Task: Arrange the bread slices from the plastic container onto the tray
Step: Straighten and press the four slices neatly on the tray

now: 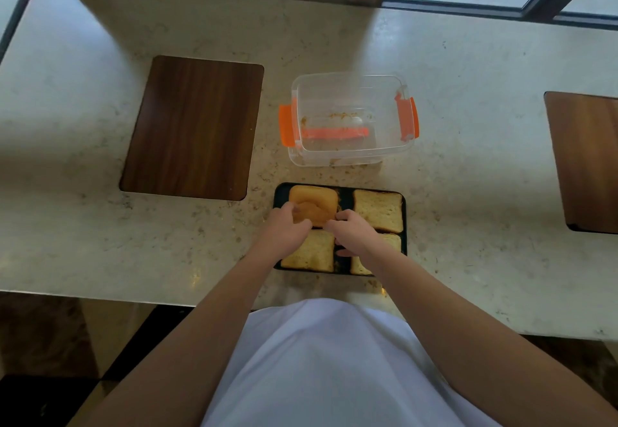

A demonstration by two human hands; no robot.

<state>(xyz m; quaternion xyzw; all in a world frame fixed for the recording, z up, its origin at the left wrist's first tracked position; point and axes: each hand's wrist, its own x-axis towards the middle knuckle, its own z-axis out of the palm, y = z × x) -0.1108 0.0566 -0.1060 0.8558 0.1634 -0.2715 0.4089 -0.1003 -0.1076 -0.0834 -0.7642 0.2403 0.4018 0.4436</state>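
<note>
Two bare forearms, no sleeves visible, plain white garment point(321, 359) over the torso

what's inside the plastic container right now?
No slices left in the plastic container, only crumbs and an orange strip seen through its clear base. The bread is on the tray: four slices, two partly covered by the left hand and right hand.

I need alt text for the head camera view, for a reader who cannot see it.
Two bare hands, left hand and right hand, set a browned end slice on a black tray holding three other bread slices. Behind it stands an emptied plastic container with orange clips.
</note>
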